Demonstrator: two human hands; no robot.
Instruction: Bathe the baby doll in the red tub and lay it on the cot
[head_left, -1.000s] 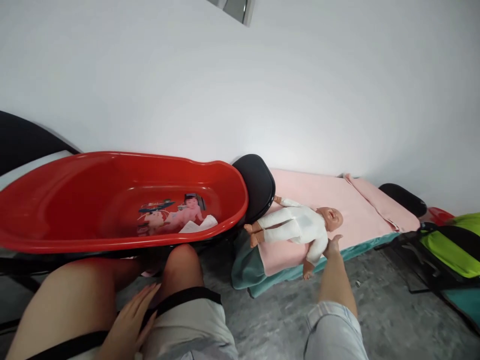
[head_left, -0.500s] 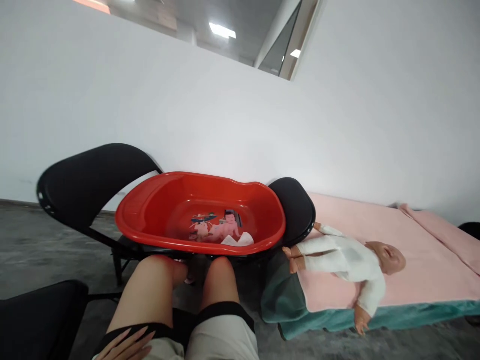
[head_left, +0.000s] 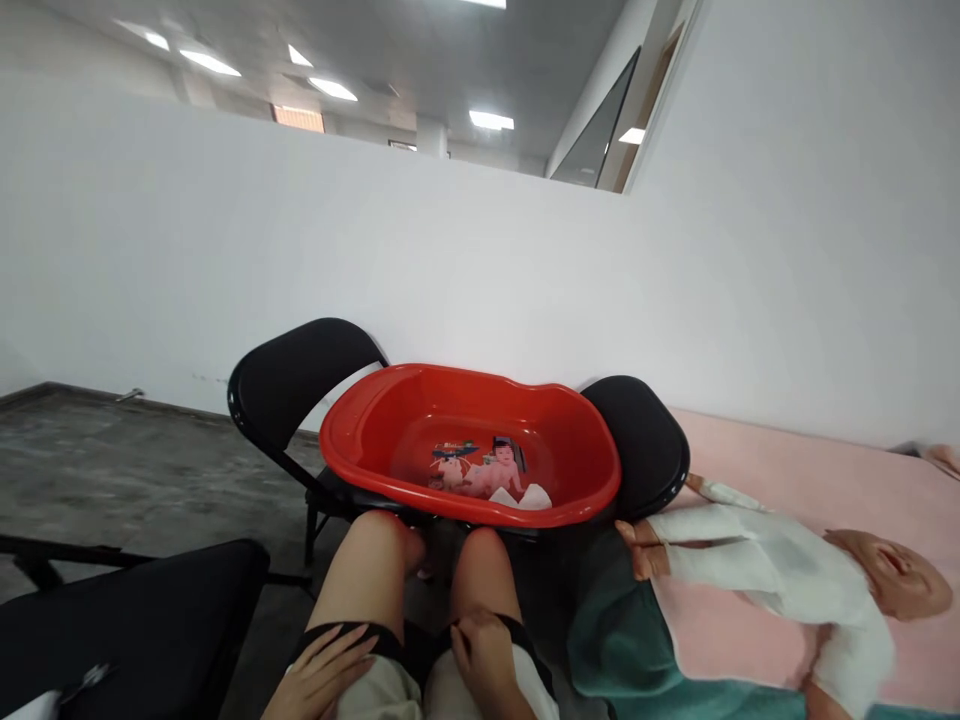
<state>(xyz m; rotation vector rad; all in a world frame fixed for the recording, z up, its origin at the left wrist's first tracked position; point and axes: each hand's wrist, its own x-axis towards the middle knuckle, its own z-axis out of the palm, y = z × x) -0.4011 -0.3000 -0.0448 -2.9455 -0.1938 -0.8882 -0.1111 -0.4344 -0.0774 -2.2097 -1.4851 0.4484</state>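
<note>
My left hand point(head_left: 324, 668) lies on my left thigh at the hem of the shorts, fingers stretched out and holding nothing. On the other thigh, my right hand point(head_left: 486, 655) rests with its fingers curled in; nothing shows in it. In front of my knees is a red baby bathtub point(head_left: 472, 385), with a baby picture on its bottom and a white cloth-like piece point(head_left: 525, 497) inside. To the right, a baby doll point(head_left: 795, 560) in white clothes lies on its back on a pink sheet point(head_left: 739, 630), apart from both hands.
Black folding chairs point(head_left: 300, 375) stand at both ends of the tub. Another black chair seat point(head_left: 180, 610) is at lower left. A green cover point(head_left: 622, 640) hangs below the pink sheet. A white wall point(head_left: 450, 260) rises behind.
The view has swung left and back, so the tub and doll sit farther right in it. My right hand has come into view on the thigh. The left hand still rests on its thigh.
</note>
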